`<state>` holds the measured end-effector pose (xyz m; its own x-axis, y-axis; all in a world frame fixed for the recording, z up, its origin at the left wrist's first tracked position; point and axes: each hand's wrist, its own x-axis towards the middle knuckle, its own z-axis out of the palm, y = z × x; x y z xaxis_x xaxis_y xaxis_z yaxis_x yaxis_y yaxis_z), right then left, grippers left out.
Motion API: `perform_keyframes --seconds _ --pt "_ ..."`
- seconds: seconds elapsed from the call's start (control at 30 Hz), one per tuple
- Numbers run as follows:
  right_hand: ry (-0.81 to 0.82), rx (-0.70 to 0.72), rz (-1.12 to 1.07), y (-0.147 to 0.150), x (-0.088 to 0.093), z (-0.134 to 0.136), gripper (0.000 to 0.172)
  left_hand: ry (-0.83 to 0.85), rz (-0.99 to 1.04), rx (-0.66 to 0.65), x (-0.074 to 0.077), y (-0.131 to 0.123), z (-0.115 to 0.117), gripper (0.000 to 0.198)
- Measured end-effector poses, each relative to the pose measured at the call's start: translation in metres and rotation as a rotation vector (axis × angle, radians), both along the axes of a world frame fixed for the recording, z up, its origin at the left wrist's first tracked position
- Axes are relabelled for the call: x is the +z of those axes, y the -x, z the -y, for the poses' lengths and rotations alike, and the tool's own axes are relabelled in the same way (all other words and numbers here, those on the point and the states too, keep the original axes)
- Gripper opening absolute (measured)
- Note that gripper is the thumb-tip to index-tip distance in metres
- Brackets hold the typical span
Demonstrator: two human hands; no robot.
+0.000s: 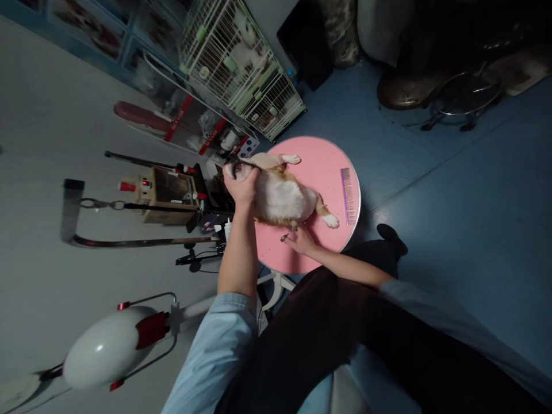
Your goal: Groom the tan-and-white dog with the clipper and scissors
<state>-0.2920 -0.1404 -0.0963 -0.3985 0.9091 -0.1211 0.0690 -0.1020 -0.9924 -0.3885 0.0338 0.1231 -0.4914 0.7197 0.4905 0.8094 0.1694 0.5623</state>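
A white-and-tan dog (280, 198) is on a round pink table (310, 152), its pale chest and belly facing me. My left hand (244, 187) is closed around the dog's lower jaw and holds its head up at the table's left side. Close against the dog's near side, my right hand (302, 240) has its fingers closed on scissors (284, 237). Only a small metal ring of them shows clearly; the blades are hard to make out. A comb with a purple spine (344, 195) lies near the table's right edge.
A metal grooming arm (142, 242) with a hanging clip reaches out at left, above a white rounded lamp-like device (110, 348). Stacked wire cages (241, 63) with animals stand behind. A wheeled stool (463, 95) is on the blue floor (431, 172).
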Motion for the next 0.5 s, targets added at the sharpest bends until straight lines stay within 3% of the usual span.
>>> perform_keyframes --seconds 0.17,0.33,0.5 --pt "0.141 0.106 0.005 -0.008 -0.003 0.000 0.038 -0.021 0.030 0.013 0.001 -0.001 0.004 0.048" --pt "0.077 0.059 -0.143 -0.011 -0.004 -0.004 0.041 -0.040 0.068 0.023 0.003 -0.007 0.010 0.046" --pt "0.166 0.127 -0.062 -0.019 -0.007 -0.006 0.025 -0.009 0.080 0.063 0.008 -0.011 0.017 0.045"
